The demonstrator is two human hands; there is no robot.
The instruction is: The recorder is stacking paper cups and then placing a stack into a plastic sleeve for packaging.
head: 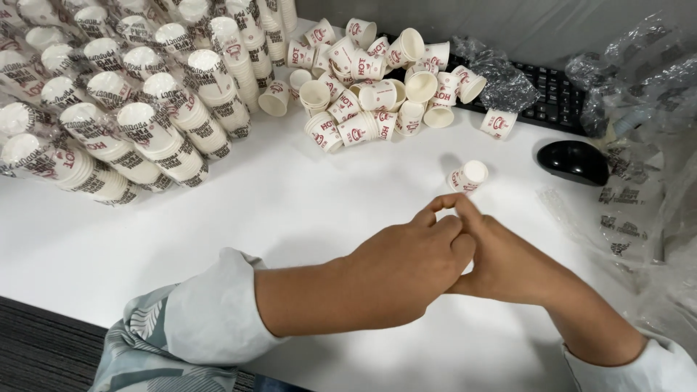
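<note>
On the white counter (290, 210) our left hand (406, 268) and right hand (508, 265) press together, fingers curled, gripping nothing we can see. Nearest, just beyond the fingertips, lies one small paper cup (468, 176), apart from the loose cup heap (377, 80).

Two bare hands, left hand (406, 272) and right hand (508, 265), no rings, watches or gloves visible. Left arm wears a loose pale sleeve (210, 308) pushed up the forearm, whitish cuff area, with a grey-green leaf-like print further up near the elbow. Right arm shows only a plain pale cuff (646, 370) at the bottom frame corner.
</note>
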